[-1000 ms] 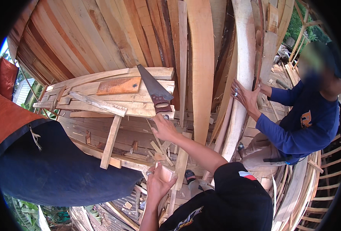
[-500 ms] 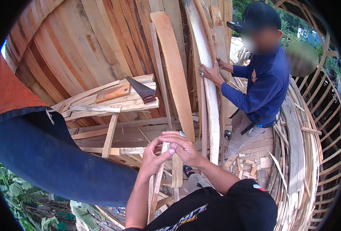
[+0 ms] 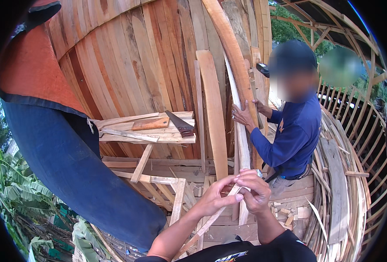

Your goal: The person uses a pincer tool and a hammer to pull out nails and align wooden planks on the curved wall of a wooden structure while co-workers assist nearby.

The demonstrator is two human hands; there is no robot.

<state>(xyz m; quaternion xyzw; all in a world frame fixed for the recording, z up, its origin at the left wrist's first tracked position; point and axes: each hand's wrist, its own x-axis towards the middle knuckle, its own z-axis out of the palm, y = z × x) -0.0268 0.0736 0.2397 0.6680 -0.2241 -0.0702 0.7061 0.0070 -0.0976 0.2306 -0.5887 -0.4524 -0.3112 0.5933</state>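
A narrow wooden strip (image 3: pixel 213 218) slants up from beside my body, its upper end between my two hands. My left hand (image 3: pixel 219 196) is closed round the strip just below that end, thumb along its face. At the very tip my right hand (image 3: pixel 255 192), with a ring on one finger, is curled over the end, its fingertips partly hidden. Beyond them, a co-worker in a blue shirt (image 3: pixel 296 126) presses both hands on a long curved plank (image 3: pixel 237 56) standing against the planked wooden hull (image 3: pixel 128 65).
A handsaw (image 3: pixel 181 124) and loose boards lie on a wooden staging shelf (image 3: pixel 150 136) at left. A big blue and orange tarp (image 3: pixel 71 166) hangs nearer. Stacked long planks (image 3: pixel 335 192) and wood offcuts (image 3: pixel 287 214) lie at right. A wide board (image 3: pixel 214 113) leans on the hull.
My hands have moved right and lower in the picture with the strip, which slants more now. The co-worker's curved plank has shifted, and its brown face shows more. The view has also turned.
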